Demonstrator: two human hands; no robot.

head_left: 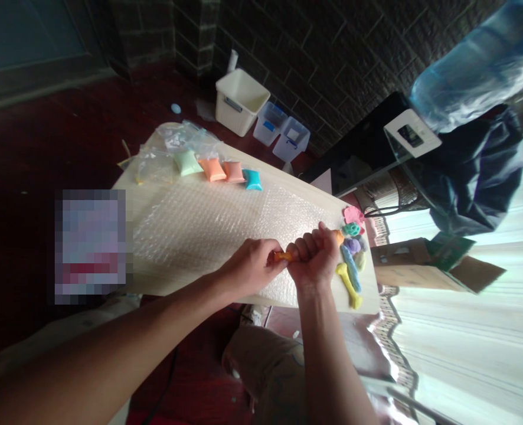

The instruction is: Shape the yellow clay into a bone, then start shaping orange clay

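Note:
My right hand (313, 258) is wrapped in a fist around a piece of orange modelling clay (283, 256), whose narrow end sticks out toward the left. With closed fingertips my left hand (256, 265) pinches that end; both hands are over the bubble wrap (226, 221) on the table. More orange shows on the far side of the right fist, but I cannot tell if it is the same piece. Beside my right hand lie shaped clay pieces: a yellow bone-like one (349, 286), a blue roll (350, 268), a purple lump (352, 245), a green one (350, 229) and a flat pink one (353, 215).
Packets of clay, green (188, 163), orange (212, 169), and blue (253, 179) among them, line the far side of the table (370, 298), near clear plastic bags (182, 139). A white basket (239, 103) and plastic boxes stand behind. An open cardboard box (425, 268) is at right.

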